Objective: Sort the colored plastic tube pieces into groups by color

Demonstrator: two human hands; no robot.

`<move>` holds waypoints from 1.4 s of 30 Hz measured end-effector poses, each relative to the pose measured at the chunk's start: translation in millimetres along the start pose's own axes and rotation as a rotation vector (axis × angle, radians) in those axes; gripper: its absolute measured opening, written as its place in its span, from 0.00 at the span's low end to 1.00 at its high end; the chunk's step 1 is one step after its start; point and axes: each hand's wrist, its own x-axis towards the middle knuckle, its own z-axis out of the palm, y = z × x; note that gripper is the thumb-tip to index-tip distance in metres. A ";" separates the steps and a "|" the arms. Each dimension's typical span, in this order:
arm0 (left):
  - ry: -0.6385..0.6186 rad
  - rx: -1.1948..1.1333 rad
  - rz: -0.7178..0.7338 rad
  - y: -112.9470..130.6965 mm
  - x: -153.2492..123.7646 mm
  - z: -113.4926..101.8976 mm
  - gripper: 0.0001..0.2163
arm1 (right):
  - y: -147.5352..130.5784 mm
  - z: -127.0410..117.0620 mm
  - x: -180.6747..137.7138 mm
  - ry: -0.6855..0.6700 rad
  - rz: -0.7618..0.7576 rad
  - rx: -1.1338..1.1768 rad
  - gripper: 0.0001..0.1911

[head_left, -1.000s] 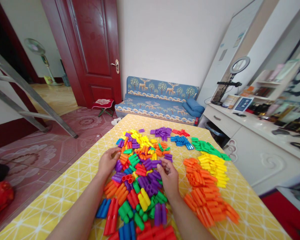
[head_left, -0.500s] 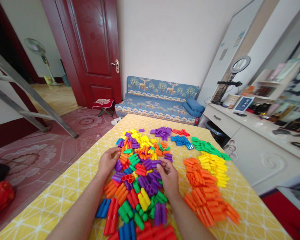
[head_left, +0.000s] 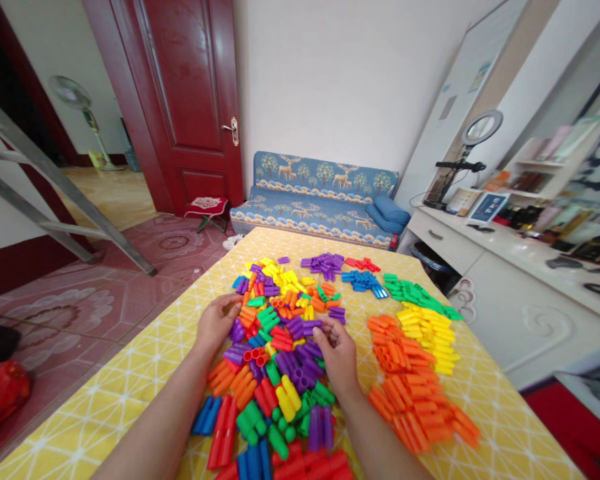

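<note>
A mixed heap of plastic tube-shaped building blocks in several colours covers the middle of the table. My right hand is at the heap's right side, thumb and forefinger closed on the end of a purple block. At the left edge of the heap rests my left hand, fingers loosely curved and apart, with no block visible in it. Its fingertips are beside orange blocks. Nearer to me lie a yellow block, green blocks and long red blocks.
Sorted by colour, orange, yellow, green, blue, red and purple piles curve along the right and far side of the yellow tablecloth. Beyond are a blue sofa and a white dresser.
</note>
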 end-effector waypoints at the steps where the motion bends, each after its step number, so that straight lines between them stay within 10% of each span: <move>1: -0.002 0.000 0.002 0.3 0.0 -0.2 0.16 | -0.1 0.1 0.0 0.001 0.003 0.001 0.16; 42: -0.006 0.012 0.002 1.1 0.1 -0.9 0.16 | 4.3 -0.8 1.6 -0.023 0.018 0.020 0.16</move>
